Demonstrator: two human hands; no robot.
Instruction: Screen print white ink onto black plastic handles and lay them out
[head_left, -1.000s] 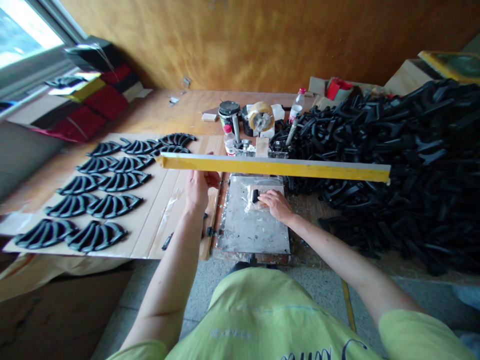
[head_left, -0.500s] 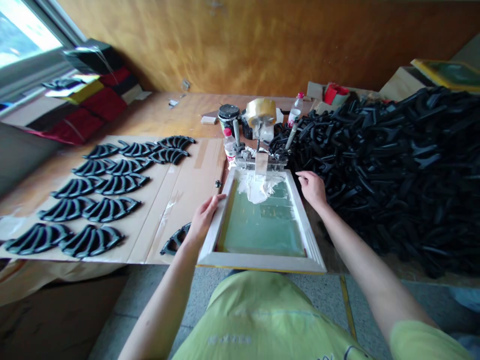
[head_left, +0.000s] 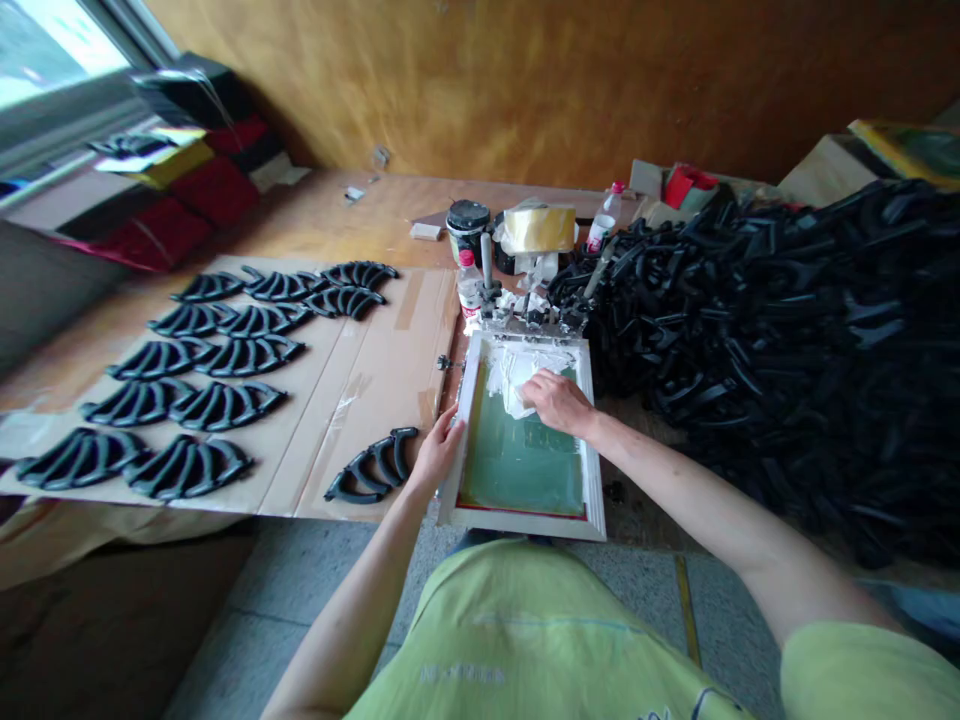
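A silk-screen frame [head_left: 596, 500] with green mesh [head_left: 521, 470] lies in front of me, clamped at its far end. My left hand [head_left: 441, 450] grips its left edge, thumb on top. White ink [head_left: 506, 365] is smeared over the far part of the mesh. There my right hand [head_left: 556, 400] is closed, knuckles up, on a small squeegee that the fingers mostly hide. Beside my left forearm, a black curved ribbed part [head_left: 373, 467] rests on the cardboard [head_left: 397, 370].
Several rows of similar black parts [head_left: 225, 405] cover the cardboard's left side. A large heap of black parts [head_left: 757, 350] fills the right. Behind the clamp [head_left: 525, 318] stand bottles [head_left: 469, 285], a dark tub [head_left: 466, 228] and a tape roll [head_left: 540, 230]. Boxes [head_left: 217, 190] sit far left.
My right hand has moved left from beside the frame onto the inked mesh and closed on the squeegee that stood at the far end. The frame looks lower, with my left hand still on its edge.
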